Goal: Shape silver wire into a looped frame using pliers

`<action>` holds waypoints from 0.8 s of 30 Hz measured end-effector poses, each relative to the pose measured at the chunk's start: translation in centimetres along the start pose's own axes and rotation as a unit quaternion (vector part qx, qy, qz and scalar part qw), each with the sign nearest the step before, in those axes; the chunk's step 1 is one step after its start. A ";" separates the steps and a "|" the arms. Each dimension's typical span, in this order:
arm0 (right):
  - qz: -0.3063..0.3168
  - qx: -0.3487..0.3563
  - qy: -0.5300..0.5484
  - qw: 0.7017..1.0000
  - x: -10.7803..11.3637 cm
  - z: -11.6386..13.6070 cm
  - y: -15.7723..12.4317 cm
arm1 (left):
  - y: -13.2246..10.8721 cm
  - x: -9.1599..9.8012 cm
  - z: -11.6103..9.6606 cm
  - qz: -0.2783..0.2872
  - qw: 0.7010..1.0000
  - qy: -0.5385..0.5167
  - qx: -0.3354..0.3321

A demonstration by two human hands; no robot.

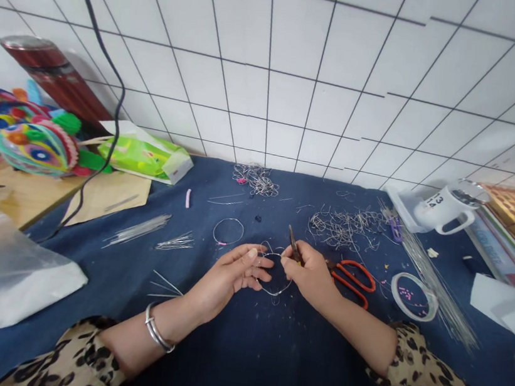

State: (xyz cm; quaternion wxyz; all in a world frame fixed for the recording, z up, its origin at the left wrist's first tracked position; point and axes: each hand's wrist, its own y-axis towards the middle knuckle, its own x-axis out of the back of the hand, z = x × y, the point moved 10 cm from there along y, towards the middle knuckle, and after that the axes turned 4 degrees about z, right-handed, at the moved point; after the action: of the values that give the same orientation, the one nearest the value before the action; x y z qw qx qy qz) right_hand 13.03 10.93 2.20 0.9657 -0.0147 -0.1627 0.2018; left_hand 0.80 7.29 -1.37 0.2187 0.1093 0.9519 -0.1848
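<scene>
A thin, silvery wire ring [275, 294] is held between the two hands, above the middle of the tabletop [237, 348], which is covered in dark blue cloth. The ring looks slender and roughly round, with a finer loop of wire rising at its upper left. Its left side is pinched between thumb and fingers of the left hand [230, 273]; dark-jawed pliers [295, 249] are gripped in the right hand [311, 276], whose fingertips are set at the ring's upper right. The hands are kept a little apart, joined by the wire. Toward the far edge, the way is bordered by a second wire ring [228, 231] at left and a wire tangle [345, 227] at right; red-handled scissors [354, 283] are lying just beside the right hand. Toward the near edge, speckled cloth is left between the forearms. No clear long axis is shown by the ring; the pliers are pointed at the far edge, leaning slightly left. Whether the ring's lower arc is touching the cloth cannot be told.
</scene>
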 end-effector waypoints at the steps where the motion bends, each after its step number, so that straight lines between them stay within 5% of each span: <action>1: -0.003 -0.002 0.003 1.000 0.1 0.0 0.0 | -0.1 0.1 0.0 -0.007 1.000 0.000 -0.001; 8: -0.039 -0.006 0.013 0.999 1.2 0.0 0.1 | -0.8 1.2 -0.6 -0.080 0.995 0.042 -0.043; 24: -0.020 -0.011 0.033 0.999 0.9 -0.3 0.3 | -0.7 1.6 -1.2 -0.097 0.987 0.099 -0.085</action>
State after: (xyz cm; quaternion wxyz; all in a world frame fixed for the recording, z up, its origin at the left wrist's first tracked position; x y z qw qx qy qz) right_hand 13.74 11.57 2.15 0.9741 -0.0290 -0.1337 0.1801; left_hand -1.30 7.40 -0.89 0.1129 0.0157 0.9871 -0.1121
